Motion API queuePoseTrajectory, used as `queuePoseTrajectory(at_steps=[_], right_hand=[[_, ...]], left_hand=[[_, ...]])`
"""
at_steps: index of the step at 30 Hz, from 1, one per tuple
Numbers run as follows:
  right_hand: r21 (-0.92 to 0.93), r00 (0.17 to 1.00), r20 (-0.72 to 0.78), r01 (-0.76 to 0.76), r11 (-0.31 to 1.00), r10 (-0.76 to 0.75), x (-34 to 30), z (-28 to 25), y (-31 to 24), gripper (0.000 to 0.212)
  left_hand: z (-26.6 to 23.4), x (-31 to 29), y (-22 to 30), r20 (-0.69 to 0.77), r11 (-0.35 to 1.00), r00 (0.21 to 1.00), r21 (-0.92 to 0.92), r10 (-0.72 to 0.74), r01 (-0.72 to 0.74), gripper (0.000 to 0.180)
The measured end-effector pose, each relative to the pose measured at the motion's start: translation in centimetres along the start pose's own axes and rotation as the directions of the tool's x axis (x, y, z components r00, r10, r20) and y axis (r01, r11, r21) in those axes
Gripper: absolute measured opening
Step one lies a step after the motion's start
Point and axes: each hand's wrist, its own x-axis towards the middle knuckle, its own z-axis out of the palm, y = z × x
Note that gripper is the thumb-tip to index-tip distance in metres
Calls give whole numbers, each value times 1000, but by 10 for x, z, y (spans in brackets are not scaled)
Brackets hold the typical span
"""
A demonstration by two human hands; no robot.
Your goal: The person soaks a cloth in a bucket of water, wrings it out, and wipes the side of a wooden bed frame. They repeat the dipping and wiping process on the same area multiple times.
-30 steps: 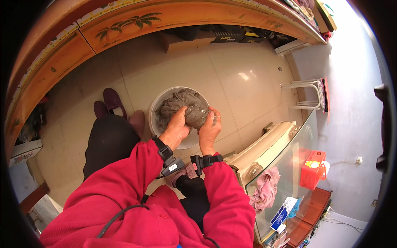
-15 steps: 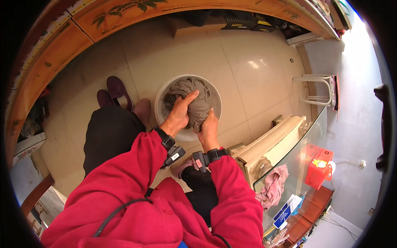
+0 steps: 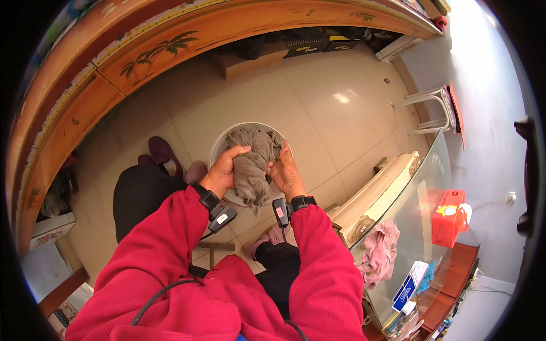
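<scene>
A wet-looking grey-brown cloth (image 3: 255, 156) is bunched up above a round white bucket (image 3: 217, 144) on the floor. My left hand (image 3: 225, 172) grips its left side, thumb lying over the folds. On the right side my right hand (image 3: 287, 173) holds the bundle with its thumb raised along the edge and its fingers curled behind. The cloth's lower end hangs toward me over the near rim. It hides most of the bucket's inside, so what lies in there cannot be made out.
Purple shoes (image 3: 165, 154) stand left of the bucket beside my knee. To the right is a glass-topped table (image 3: 406, 213) bearing a pink cloth (image 3: 380, 250) and a red box (image 3: 449, 219). A white-framed stool (image 3: 435, 111) stands by the wall; an orange bed frame (image 3: 187, 48) spans the far side.
The cloth has come up higher out of the bucket and spread into a looser bundle. My hands have moved farther apart, to either side of it. The whole view has shifted slightly.
</scene>
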Motion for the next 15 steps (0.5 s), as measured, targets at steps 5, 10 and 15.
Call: queuePoseTrajectory(at_steps=[5, 10, 15], right_hand=[[43, 979, 22, 200, 979, -201, -2, 15, -33, 118], [-407, 931, 133, 364, 838, -340, -2, 29, -38, 99], [-713, 899, 166, 393, 581, -404, 0, 36, -24, 67]], left_hand=[[12, 4, -10, 57, 962, 977, 192, -207, 193, 44], [23, 8, -8, -112, 741, 989, 655, -96, 146, 56], [30, 14, -4, -45, 343, 996, 937, -73, 68, 58]])
